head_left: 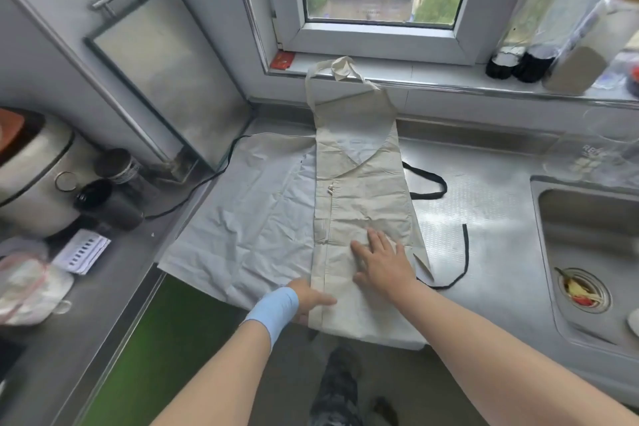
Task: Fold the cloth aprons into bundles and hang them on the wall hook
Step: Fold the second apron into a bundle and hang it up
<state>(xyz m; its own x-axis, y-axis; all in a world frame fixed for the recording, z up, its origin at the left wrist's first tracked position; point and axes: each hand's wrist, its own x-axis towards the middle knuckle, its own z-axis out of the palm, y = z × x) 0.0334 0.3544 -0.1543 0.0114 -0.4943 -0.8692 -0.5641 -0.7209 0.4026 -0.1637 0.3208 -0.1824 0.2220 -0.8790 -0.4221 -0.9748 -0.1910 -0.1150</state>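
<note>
A beige cloth apron (363, 190) lies folded into a long narrow strip on the steel counter, its neck loop (340, 71) reaching up onto the window sill. Under it lies a pale grey apron (252, 218) spread flat, with black ties (428, 183) trailing to the right. My right hand (380, 263) presses flat on the lower part of the beige strip, fingers straight. My left hand (311, 297), a blue band on its wrist, holds the strip's lower left edge with its thumb on top and its fingers hidden under the cloth.
A sink (587, 252) with scraps in its drain sits to the right. Bottles (539, 28) stand on the sill. To the left are a rice cooker (31, 169), jars (114, 183), a leaning steel tray (166, 79) and a black cord. The counter's front edge runs below the aprons.
</note>
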